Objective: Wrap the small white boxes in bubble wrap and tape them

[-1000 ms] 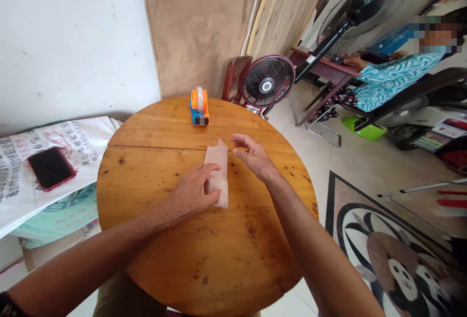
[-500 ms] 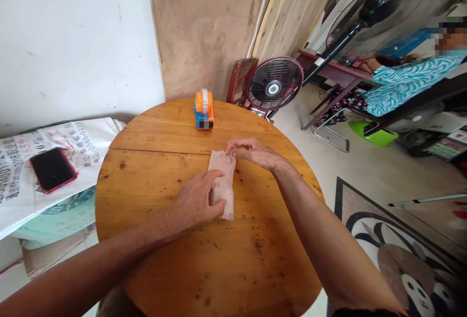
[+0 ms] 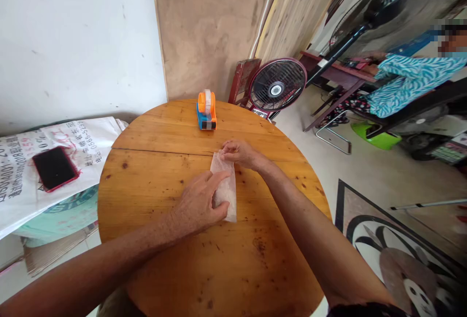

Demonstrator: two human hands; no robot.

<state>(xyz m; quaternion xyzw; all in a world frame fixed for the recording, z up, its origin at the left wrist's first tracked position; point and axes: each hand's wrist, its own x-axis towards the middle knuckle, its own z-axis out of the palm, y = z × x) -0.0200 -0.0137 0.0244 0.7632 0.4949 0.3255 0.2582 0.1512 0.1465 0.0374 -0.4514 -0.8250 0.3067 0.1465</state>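
Under left fingers (image 3: 220,178), pale packet (image 3: 226,193), "0566" sack (image 3: 89,152)

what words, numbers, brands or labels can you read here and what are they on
"0566-52", sideways on the white sack; the digits after it are uncertain.
Other black and red characters on the white sack: too blurred to quote reliably.
Markings on the green bag below it: partly covered, unreadable.
Panel of the red-rimmed fan: too small to read.
Pale packet, tape dispenser, phone: no readable text.
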